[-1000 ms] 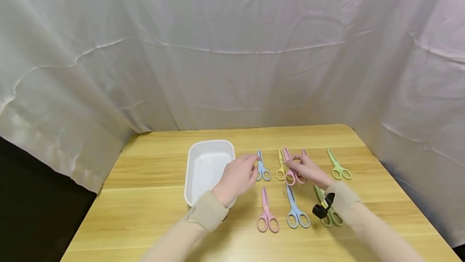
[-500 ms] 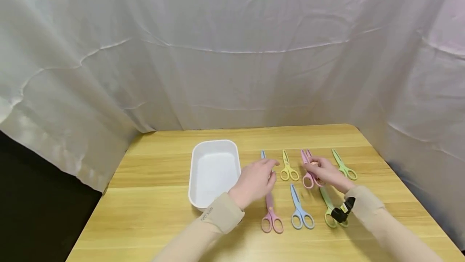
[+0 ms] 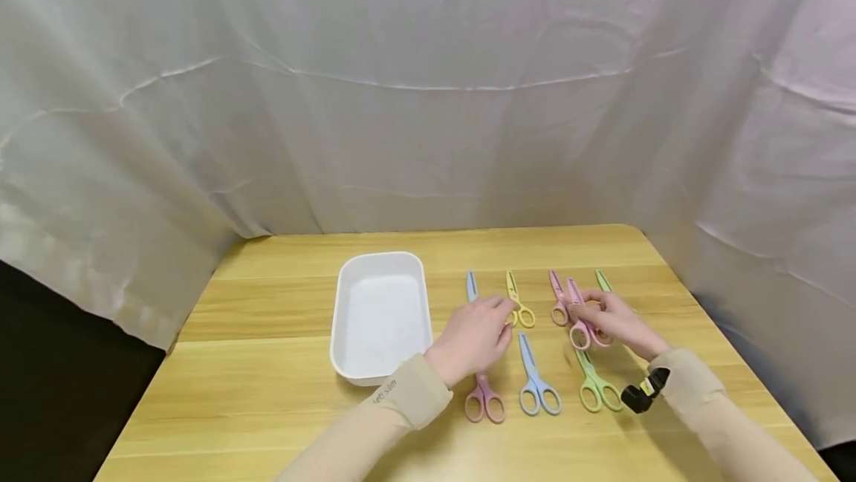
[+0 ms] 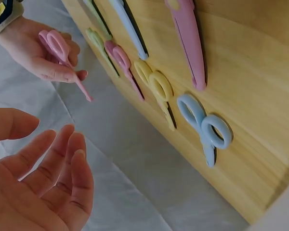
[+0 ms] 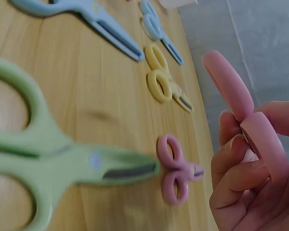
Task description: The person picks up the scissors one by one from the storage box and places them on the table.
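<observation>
My right hand (image 3: 618,324) holds a pair of pink scissors (image 5: 267,142) by the fingers, above the table. Just left of them a second pair of pink scissors (image 3: 557,292) lies in the back row, and green scissors (image 3: 591,374) lie in front. In the left wrist view, the held scissors slant with their blades downward in the picture. My left hand (image 3: 471,337) hovers with relaxed, slightly bent fingers and nothing in it. It partly covers yellow scissors (image 3: 513,287), blue scissors (image 3: 472,285) and the front pink scissors (image 3: 480,396).
A white tray (image 3: 337,318) stands left of the scissors. Front-row blue scissors (image 3: 531,372) lie between the hands. More green scissors (image 3: 604,280) lie at back right, partly behind the right hand. A grey curtain (image 3: 428,133) surrounds the wooden table (image 3: 247,393).
My right hand has carried the pink scissors rightward, from over the yellow scissors past the other back-row pink pair. My left hand has shifted right, from beside the tray toward the yellow scissors.
</observation>
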`<state>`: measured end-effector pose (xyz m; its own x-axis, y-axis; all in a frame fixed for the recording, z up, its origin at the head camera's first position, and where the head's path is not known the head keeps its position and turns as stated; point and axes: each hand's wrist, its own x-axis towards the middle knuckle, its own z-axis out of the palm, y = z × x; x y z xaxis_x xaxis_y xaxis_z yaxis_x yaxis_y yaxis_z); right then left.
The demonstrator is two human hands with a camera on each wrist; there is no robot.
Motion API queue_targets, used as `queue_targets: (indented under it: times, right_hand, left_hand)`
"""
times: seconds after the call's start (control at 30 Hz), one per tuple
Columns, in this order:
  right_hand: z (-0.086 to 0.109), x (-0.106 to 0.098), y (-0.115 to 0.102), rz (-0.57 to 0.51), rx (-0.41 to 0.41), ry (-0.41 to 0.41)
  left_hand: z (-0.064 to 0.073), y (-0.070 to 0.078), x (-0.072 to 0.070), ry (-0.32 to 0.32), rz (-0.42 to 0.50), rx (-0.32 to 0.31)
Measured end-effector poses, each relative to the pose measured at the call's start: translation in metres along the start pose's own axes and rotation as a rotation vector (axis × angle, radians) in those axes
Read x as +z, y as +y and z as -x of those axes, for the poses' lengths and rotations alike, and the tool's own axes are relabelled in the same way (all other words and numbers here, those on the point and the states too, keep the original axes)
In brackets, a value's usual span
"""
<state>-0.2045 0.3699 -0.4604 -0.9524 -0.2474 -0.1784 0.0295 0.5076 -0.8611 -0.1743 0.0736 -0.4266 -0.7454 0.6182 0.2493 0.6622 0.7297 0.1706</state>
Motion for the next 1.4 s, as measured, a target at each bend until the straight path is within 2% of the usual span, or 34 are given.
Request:
queue_targets:
  times: [0.17,0.47,0.7,0.9,1.07,1.4]
  right_hand:
    - [0.006,-0.005,0.011,-0.041,0.007,-0.023]
    - [0.013,-0.018,0.023,0.035,0.018,0.007]
    - [0.021,-0.035,0.033,0.083,0.060,-0.073]
    - [0.025,-0.044,0.038,0.088,0.052,-0.145]
    - [0.029,-0.047,0.046,0.083,0.052,-0.202]
    - [0.038,-0.054,0.052,0.138,0.065,-0.220]
  left_hand:
    - [0.001,0.005,0.006,-0.036,-0.011,0.025]
    - [0.003,0.013,0.011,-0.098,-0.013,0.062]
    - [0.003,0.021,0.018,-0.136,-0.041,0.115]
    - [0.002,0.031,0.023,-0.172,-0.086,0.149]
    - [0.002,0.040,0.024,-0.227,-0.107,0.179]
    - [-0.004,0.062,0.030,-0.337,-0.140,0.228]
